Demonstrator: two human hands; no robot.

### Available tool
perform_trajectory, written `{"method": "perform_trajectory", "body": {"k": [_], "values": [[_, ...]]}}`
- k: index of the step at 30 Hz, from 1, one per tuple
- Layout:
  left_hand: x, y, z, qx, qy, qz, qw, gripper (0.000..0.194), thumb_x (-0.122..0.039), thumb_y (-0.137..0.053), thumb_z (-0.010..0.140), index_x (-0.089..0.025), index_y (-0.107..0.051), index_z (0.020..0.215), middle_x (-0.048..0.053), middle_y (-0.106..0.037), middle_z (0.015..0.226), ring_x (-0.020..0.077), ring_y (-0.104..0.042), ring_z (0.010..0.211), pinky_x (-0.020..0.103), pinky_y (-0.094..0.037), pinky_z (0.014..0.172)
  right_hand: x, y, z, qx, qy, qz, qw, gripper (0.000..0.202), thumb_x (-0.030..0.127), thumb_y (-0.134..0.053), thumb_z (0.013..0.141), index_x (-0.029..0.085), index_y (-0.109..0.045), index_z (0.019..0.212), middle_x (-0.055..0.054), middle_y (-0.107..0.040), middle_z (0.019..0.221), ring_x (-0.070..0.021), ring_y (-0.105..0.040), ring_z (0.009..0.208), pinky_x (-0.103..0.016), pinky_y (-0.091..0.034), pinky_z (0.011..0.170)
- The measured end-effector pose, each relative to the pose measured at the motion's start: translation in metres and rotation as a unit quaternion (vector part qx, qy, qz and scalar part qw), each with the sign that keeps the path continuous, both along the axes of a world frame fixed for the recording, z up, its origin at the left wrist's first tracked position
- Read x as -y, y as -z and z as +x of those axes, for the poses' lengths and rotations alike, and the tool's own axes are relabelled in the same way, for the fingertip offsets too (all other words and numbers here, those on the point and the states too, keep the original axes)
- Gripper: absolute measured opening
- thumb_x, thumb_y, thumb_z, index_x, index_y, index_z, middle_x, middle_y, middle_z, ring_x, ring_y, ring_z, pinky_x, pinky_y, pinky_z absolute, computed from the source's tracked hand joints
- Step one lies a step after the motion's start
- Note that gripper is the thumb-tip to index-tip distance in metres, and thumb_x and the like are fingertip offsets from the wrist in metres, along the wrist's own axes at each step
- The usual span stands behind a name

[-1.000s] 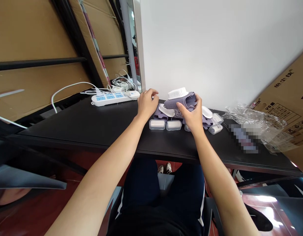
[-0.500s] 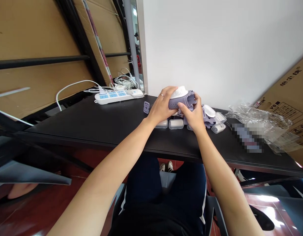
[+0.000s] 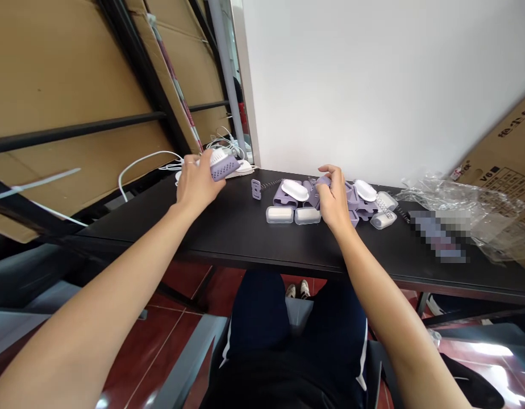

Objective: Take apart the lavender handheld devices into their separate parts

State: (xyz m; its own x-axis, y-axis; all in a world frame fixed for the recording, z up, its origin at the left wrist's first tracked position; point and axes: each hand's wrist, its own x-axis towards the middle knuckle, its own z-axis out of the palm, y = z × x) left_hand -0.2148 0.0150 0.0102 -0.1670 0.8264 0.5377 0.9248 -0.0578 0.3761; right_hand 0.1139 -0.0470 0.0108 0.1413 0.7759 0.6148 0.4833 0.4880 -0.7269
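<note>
My left hand is raised at the left and closed around a purple perforated plastic casing with a white bristled brush on top. Over the pile of parts, my right hand is closed on a purple plastic part, its shape mostly hidden by the fingers. Left of that hand, a white oval piece rests on a purple casing. Two clear cases with white contents lie in front. A small purple plate stands beside a spring.
To the right are another white oval piece, a clear case and crumpled clear plastic. A power strip is partly behind my left hand. A cardboard box leans at the right; a white wall stands behind the black table.
My left hand has carried the casing and brush leftward, away from my right hand. My right hand has let go of that casing and taken hold of a purple part at the pile.
</note>
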Motion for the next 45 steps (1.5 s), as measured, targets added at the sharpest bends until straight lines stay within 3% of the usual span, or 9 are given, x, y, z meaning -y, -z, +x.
{"method": "perform_trajectory", "body": {"k": [4,10,16,20,23,27,34,39,45], "values": [[0.004,0.021,-0.005,-0.109,-0.018,-0.056,0.992,0.081,-0.039,-0.070,0.093,-0.022,-0.041,0.166,0.026,-0.046,0.158,0.0508,-0.053,0.142,0.062,-0.051,0.113,-0.004,0.006,-0.002,0.004,0.022,0.022,1.000,0.033,0.032,-0.054,0.095,0.026,-0.056,0.127,-0.012,-0.057,0.131,-0.0274,-0.058,0.127,-0.052,-0.047,0.114],[0.001,0.033,0.018,-0.128,0.019,-0.092,0.987,0.081,-0.053,-0.064,0.096,-0.023,-0.040,0.168,0.025,-0.041,0.167,0.0517,-0.045,0.148,0.065,-0.046,0.115,-0.009,0.005,0.005,-0.029,0.071,0.086,0.993,0.043,0.055,-0.068,0.095,0.025,-0.051,0.122,-0.011,-0.060,0.122,-0.0283,-0.062,0.118,-0.048,-0.052,0.106],[0.006,0.024,0.032,-0.083,0.041,0.029,0.995,0.055,-0.041,-0.047,0.103,-0.020,-0.062,0.152,0.020,-0.049,0.164,0.0444,-0.046,0.149,0.058,-0.041,0.120,-0.013,0.008,0.003,-0.025,0.064,0.076,0.995,0.040,0.048,-0.073,0.091,0.027,-0.044,0.109,-0.010,-0.064,0.119,-0.0248,-0.065,0.105,-0.043,-0.055,0.095],[0.002,0.016,0.054,-0.089,0.092,0.020,0.992,0.053,-0.042,-0.042,0.106,-0.015,-0.067,0.144,0.020,-0.070,0.138,0.0410,-0.060,0.132,0.055,-0.045,0.115,-0.016,0.014,0.000,0.086,0.041,0.078,0.992,0.026,0.035,-0.069,0.095,0.026,-0.047,0.104,-0.012,-0.066,0.120,-0.0271,-0.066,0.111,-0.046,-0.053,0.099],[-0.005,0.020,0.074,-0.130,0.101,-0.032,0.986,0.061,-0.049,-0.054,0.104,-0.015,-0.059,0.154,0.022,-0.071,0.140,0.0441,-0.060,0.134,0.057,-0.046,0.113,-0.015,0.017,-0.002,0.209,0.045,0.089,0.973,0.015,0.027,-0.066,0.096,0.023,-0.054,0.104,-0.018,-0.065,0.131,-0.0323,-0.063,0.124,-0.051,-0.049,0.106],[-0.014,0.028,0.081,-0.113,0.124,-0.064,0.984,0.052,-0.027,-0.060,0.100,-0.013,-0.061,0.150,0.021,-0.070,0.139,0.0406,-0.064,0.131,0.051,-0.050,0.111,-0.011,0.019,-0.005,0.310,0.085,0.061,0.945,0.012,0.020,-0.063,0.097,0.021,-0.064,0.109,-0.023,-0.060,0.145,-0.0373,-0.057,0.136,-0.055,-0.046,0.110],[-0.031,0.017,0.082,0.111,0.178,0.138,0.968,0.031,-0.025,-0.065,0.098,-0.022,-0.071,0.128,0.012,-0.070,0.120,0.0266,-0.070,0.107,0.041,-0.057,0.102,-0.005,0.019,-0.008,0.354,0.106,-0.004,0.929,0.019,0.031,-0.063,0.100,0.020,-0.070,0.114,-0.021,-0.066,0.136,-0.0382,-0.058,0.130,-0.053,-0.043,0.109],[-0.032,0.011,0.132,0.258,0.274,0.202,0.904,0.030,-0.027,-0.070,0.097,-0.023,-0.068,0.127,0.007,-0.072,0.115,0.0176,-0.071,0.094,0.029,-0.059,0.080,-0.003,0.020,-0.008,0.386,0.112,-0.023,0.915,0.022,0.038,-0.060,0.103,0.020,-0.071,0.107,-0.019,-0.069,0.130,-0.0361,-0.061,0.125,-0.048,-0.044,0.104],[-0.014,0.010,0.183,0.216,0.295,0.351,0.862,0.039,-0.048,-0.060,0.107,-0.026,-0.060,0.139,0.012,-0.070,0.128,0.0220,-0.071,0.117,0.032,-0.061,0.090,-0.008,0.022,-0.006,0.321,0.073,0.004,0.944,0.020,0.031,-0.057,0.102,0.019,-0.064,0.116,-0.017,-0.074,0.118,-0.0337,-0.065,0.118,-0.048,-0.046,0.102]]}}
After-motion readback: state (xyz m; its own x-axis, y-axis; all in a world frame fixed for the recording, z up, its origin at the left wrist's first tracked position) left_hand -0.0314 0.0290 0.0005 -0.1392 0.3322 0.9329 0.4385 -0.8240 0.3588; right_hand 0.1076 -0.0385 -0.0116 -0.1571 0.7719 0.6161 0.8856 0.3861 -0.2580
